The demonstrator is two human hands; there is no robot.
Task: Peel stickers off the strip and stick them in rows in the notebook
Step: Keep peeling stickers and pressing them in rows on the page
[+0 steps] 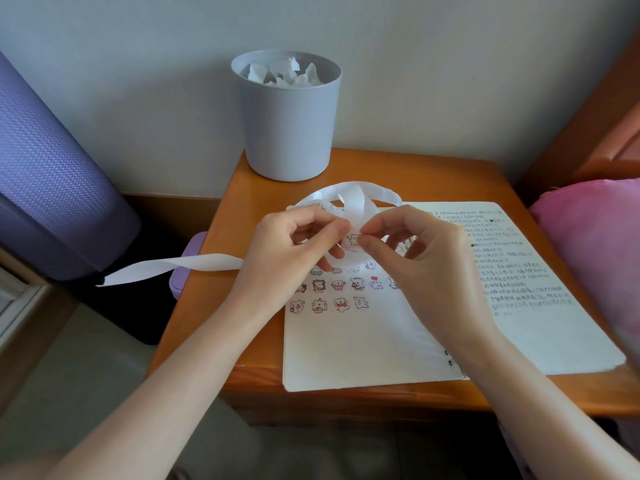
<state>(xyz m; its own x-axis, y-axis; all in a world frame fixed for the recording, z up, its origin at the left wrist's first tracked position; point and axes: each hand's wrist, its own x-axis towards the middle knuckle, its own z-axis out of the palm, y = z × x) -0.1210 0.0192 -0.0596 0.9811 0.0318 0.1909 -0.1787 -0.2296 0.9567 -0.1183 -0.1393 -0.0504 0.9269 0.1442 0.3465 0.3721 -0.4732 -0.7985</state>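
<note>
An open notebook (363, 344) lies on a small wooden table; its left page carries rows of small bear stickers (337, 285), its right page is full of handwriting. Above the page I hold a long white sticker strip (356, 199) that loops behind my hands and trails off the table's left edge. My left hand (294, 251) pinches the strip from the left. My right hand (415, 258) pinches with thumb and forefinger at a bear sticker (353, 240) on the strip, right between both hands.
A grey bin (287, 116) with crumpled white paper stands at the table's back left against the wall. A purple box (188, 261) sits beside the table's left edge, a purple rolled mat (52, 174) further left. Pink bedding (595, 244) borders the right.
</note>
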